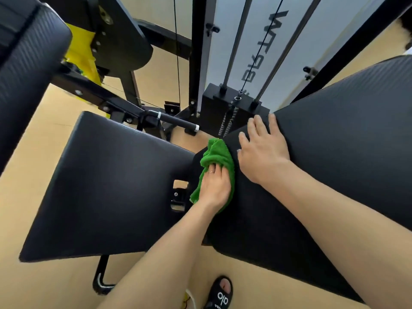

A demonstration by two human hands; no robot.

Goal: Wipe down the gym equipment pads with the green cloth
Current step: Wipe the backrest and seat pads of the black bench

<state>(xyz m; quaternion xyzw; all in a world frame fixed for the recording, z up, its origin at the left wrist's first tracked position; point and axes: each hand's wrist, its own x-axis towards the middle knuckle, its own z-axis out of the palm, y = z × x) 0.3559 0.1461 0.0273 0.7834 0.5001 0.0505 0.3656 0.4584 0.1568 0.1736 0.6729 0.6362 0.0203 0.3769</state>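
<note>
The green cloth lies bunched against the lower left side of the large black back pad on the right. My left hand presses flat on the cloth, fingers straight, a ring on one finger. On the face of that same pad, just right of the cloth, rests my right hand with its fingers spread. The black seat pad lies to the left, below the cloth. A third black pad fills the upper left.
The weight stack with its guide rods and cable stands behind the pads. A black handle bar with white end caps juts out above the seat. Yellow frame parts sit at upper left. My sandalled foot stands on the tan floor.
</note>
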